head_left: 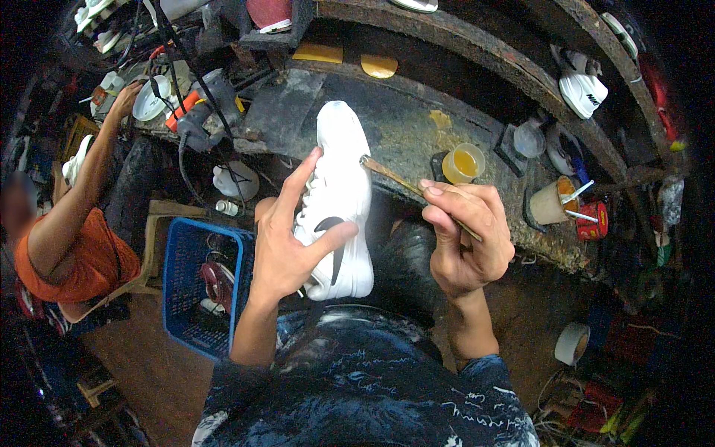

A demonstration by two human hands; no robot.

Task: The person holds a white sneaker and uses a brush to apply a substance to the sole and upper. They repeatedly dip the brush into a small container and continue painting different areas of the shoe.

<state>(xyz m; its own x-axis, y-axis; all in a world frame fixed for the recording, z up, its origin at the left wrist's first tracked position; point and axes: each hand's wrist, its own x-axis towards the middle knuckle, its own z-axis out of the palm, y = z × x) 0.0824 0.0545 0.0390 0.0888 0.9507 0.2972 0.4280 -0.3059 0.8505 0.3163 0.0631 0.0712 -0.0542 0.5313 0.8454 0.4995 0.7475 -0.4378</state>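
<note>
A white sneaker with a dark curved mark on its side is turned with its toe away from me. My left hand grips it from the left, fingers along the laces and thumb across the side. Between the thumb and fingers of my right hand is a thin brush. The brush's tip meets the shoe's right edge, where the upper joins the sole. Just beyond my right hand, a clear cup of yellow-amber liquid stands on the workbench.
At left, a person in an orange shirt reaches toward a white bowl. Close to my left arm, a blue crate holds shoes. Right on the bench are a tub with brushes and a red can. Another white shoe sits on the shelf.
</note>
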